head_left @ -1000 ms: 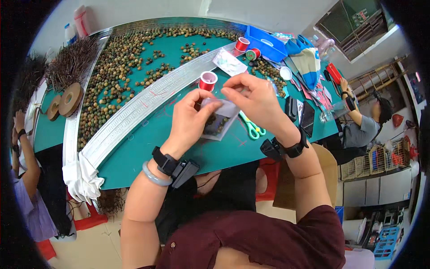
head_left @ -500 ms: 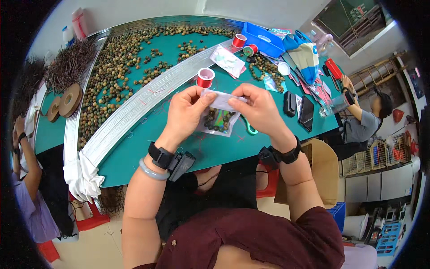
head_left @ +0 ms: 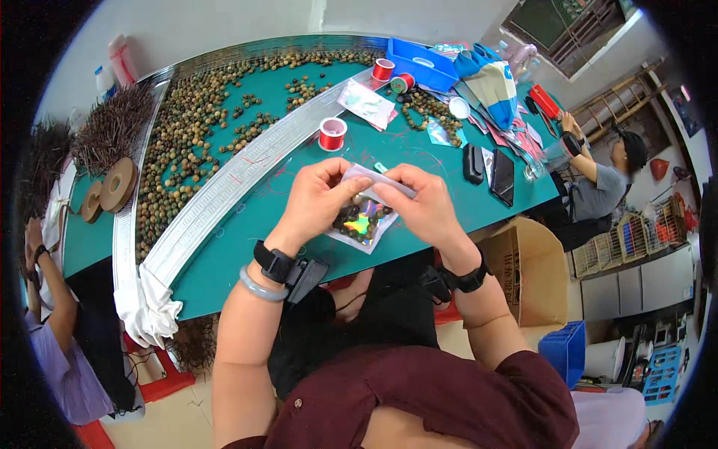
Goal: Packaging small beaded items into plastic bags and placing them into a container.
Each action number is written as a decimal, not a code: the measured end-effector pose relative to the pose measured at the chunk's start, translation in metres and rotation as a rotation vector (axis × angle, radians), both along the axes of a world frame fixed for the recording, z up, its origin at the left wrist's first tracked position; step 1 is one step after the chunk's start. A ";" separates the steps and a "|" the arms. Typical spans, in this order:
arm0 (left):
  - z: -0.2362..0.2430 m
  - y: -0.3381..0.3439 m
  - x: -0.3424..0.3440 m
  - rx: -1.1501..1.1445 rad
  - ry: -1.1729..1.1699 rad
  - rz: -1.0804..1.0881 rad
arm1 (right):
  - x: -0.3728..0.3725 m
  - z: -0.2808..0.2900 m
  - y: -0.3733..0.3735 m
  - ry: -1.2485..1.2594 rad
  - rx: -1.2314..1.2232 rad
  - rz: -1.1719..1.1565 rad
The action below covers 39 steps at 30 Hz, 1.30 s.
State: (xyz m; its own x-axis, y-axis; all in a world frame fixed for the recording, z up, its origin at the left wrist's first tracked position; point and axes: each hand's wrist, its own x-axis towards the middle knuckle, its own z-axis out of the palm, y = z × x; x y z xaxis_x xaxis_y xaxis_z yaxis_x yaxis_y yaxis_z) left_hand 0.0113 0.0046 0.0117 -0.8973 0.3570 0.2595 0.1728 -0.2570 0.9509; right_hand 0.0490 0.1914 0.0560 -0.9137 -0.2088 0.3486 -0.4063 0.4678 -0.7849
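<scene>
Both my hands hold a small clear plastic bag (head_left: pixel 362 222) with dark beads and a shiny rainbow sticker inside, lifted just above the green table (head_left: pixel 239 232). My left hand (head_left: pixel 320 198) pinches the bag's top left edge. My right hand (head_left: pixel 420 203) pinches the top right edge, and the white flap stretches between the two thumbs. A red thread spool (head_left: pixel 332 134) stands on the table just beyond my left hand.
Brown beads (head_left: pixel 191 123) lie scattered over the far left of the table, beside a long white strip (head_left: pixel 217 196). Two more red spools (head_left: pixel 383 69), a blue tray (head_left: pixel 422 61), a black phone (head_left: pixel 502 176) and packets sit at the far right. Other people sit at left and right.
The bag has come off the table and toward me, now held in both hands. My right hand has dropped from above the bag to its top edge.
</scene>
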 end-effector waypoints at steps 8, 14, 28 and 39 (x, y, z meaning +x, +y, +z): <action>0.006 0.001 0.008 0.063 -0.063 -0.123 | 0.013 -0.002 0.008 0.085 0.078 -0.074; 0.009 -0.002 0.009 -0.166 0.077 -0.080 | 0.023 -0.011 -0.008 -0.063 -0.125 -0.091; 0.002 -0.001 -0.001 -0.004 -0.028 -0.194 | 0.042 -0.004 0.102 0.084 -0.237 -0.465; -0.002 0.005 0.000 0.014 -0.071 -0.127 | 0.099 -0.023 0.328 0.409 0.244 -1.292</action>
State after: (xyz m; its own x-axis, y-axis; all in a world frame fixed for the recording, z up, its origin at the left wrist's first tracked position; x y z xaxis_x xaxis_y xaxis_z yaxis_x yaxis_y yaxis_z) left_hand 0.0112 0.0091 0.0095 -0.8613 0.4658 0.2030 0.0706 -0.2860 0.9556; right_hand 0.1480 0.5192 0.0335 -0.3452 0.6083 0.7147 0.2390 0.7934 -0.5598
